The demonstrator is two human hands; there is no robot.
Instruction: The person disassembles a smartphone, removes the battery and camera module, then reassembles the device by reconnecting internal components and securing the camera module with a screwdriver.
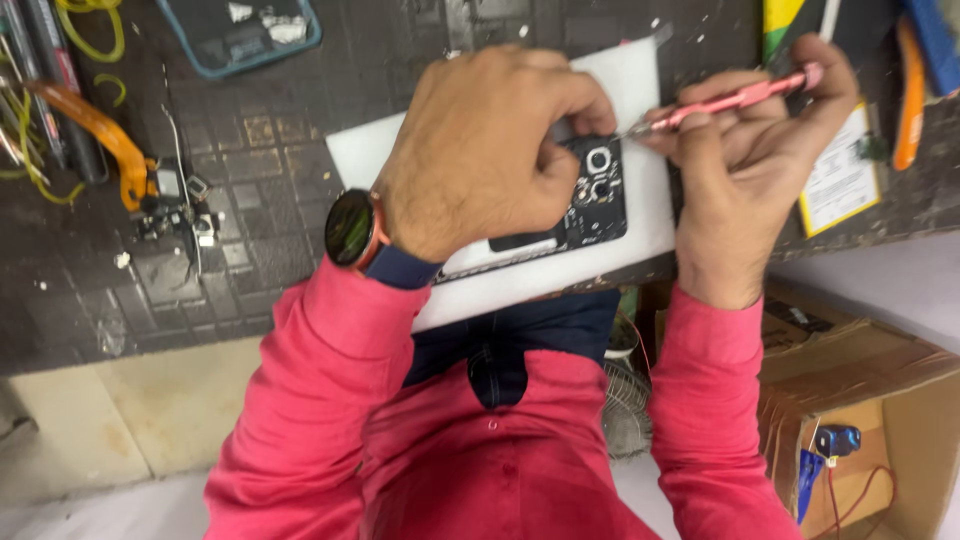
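1. Phone (590, 205), opened with its back off and dark board and round camera rings showing, lies on a white pad (640, 90) at the near edge of the counter (250, 200).
2. Left hand (480, 150) presses down on the phone, fingers curled over its upper part; a round dark watch (350, 228) sits on that wrist.
3. Right hand (745, 150) is closed around a pink screwdriver (740, 97), whose tip points at the phone's top corner beside the camera rings.
4. At the far left of the counter, a shallow blue-rimmed tray (240, 35) holds small pale scraps.
5. An open cardboard box (870, 390) stands below the counter to the right, with a blue plug (835, 440) and red wires inside.
6. The counter is covered with a dark, worn, gridded mat; orange-handled pliers (100, 135), yellow wires and small metal parts lie at its left.
7. Below the counter, the floor looks pale.
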